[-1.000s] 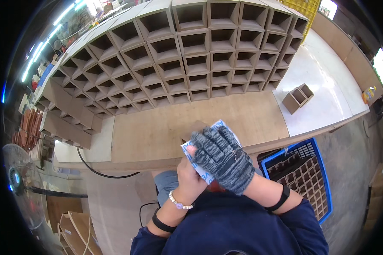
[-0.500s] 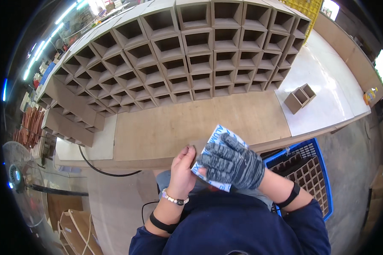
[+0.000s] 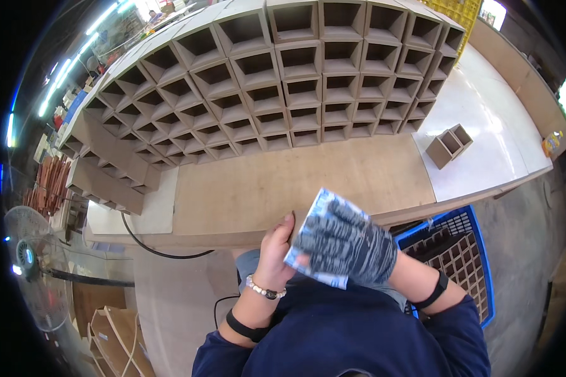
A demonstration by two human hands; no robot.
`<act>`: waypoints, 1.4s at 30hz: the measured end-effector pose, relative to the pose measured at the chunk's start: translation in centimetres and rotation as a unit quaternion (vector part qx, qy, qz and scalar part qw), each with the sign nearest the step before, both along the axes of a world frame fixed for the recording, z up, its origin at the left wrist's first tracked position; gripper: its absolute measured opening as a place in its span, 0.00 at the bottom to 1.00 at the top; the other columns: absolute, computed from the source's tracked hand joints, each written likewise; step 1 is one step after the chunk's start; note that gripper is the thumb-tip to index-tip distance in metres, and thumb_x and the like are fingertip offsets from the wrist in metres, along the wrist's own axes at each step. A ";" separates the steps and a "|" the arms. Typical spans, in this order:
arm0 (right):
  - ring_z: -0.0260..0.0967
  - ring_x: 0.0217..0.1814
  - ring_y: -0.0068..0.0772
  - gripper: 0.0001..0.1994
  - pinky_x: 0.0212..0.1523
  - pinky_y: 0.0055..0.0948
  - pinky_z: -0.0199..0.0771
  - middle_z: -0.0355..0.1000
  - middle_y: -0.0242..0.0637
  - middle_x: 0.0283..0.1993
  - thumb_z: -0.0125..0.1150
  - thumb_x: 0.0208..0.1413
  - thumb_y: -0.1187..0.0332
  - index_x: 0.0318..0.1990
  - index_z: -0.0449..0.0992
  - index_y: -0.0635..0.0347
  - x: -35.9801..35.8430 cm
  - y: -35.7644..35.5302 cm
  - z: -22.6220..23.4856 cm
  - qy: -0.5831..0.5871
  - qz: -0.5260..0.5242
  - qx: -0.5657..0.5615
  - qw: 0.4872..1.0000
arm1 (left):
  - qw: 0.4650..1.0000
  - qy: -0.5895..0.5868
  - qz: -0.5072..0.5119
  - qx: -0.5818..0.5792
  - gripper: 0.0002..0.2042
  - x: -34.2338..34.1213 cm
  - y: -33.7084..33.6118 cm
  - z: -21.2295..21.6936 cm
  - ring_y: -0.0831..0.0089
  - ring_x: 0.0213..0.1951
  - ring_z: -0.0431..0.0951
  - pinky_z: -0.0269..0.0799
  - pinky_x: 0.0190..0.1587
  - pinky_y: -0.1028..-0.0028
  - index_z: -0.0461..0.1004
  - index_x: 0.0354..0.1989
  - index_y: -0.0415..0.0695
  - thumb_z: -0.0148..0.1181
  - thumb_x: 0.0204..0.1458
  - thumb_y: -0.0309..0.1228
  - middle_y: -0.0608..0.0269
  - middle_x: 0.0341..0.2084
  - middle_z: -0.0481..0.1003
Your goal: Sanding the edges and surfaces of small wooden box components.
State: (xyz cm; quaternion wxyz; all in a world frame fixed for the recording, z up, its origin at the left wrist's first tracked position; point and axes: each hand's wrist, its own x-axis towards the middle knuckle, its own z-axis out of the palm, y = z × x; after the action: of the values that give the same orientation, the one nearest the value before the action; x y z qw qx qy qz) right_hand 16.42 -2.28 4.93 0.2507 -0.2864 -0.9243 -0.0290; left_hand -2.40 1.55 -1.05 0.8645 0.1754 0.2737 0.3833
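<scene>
My right hand (image 3: pixel 349 245), in a grey knitted glove, lies over a sheet of sandpaper (image 3: pixel 318 204) with a white back and blue print. The fingers press the sheet flat against what is behind it. My bare left hand (image 3: pixel 274 254) is closed at the left edge of the sheet, thumb upward, gripping a brown piece (image 3: pixel 292 231) that is mostly hidden under the sandpaper. Both hands are held above my lap, just off the table's front edge.
Rows of open brown boxes (image 3: pixel 305 119) stand stacked along the back of the wooden table (image 3: pixel 295 173). Two joined boxes (image 3: pixel 449 146) sit at the right. Beside me is a blue crate (image 3: pixel 489 276) of box pieces; a fan (image 3: pixel 26 254) stands left.
The gloved hand and sandpaper have shifted slightly right and down, and the fingers have moved a little over the sheet. My left hand keeps its grip. The whole view has shifted slightly.
</scene>
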 end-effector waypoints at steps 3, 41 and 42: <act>0.61 0.56 0.36 0.18 0.62 0.44 0.51 0.67 0.32 0.50 0.51 0.47 0.61 0.49 0.70 0.45 1.5 3.6 0.4 0.017 -0.111 0.020 0.993 | 0.994 0.055 0.089 0.040 0.13 1.3 -0.7 1.7 0.71 0.38 0.74 0.69 0.43 0.71 0.68 0.40 0.35 0.43 0.59 0.35 0.58 0.36 0.73; 0.61 0.57 0.43 0.24 0.60 0.42 0.54 0.64 0.46 0.53 0.51 0.48 0.68 0.56 0.62 0.57 0.6 4.1 -2.4 -0.015 -0.235 -0.045 0.971 | 0.908 0.156 0.325 0.213 0.11 1.7 -1.3 4.6 0.86 0.24 0.65 0.62 0.27 0.81 0.65 0.20 0.43 0.50 0.54 0.31 0.72 0.20 0.69; 0.61 0.57 0.43 0.24 0.60 0.42 0.54 0.64 0.46 0.53 0.51 0.48 0.68 0.56 0.62 0.57 0.5 4.1 -2.5 -0.014 -0.234 -0.044 0.971 | 0.908 0.151 0.321 0.222 0.11 1.5 -1.3 4.5 0.86 0.23 0.65 0.62 0.27 0.81 0.66 0.20 0.42 0.50 0.54 0.31 0.72 0.20 0.69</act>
State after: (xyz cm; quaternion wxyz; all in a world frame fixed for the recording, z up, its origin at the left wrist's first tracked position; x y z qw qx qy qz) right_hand 16.92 1.78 2.45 0.2109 -0.5051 -0.8354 -0.0500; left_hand -0.87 0.23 3.47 0.5819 0.3217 0.3502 0.6598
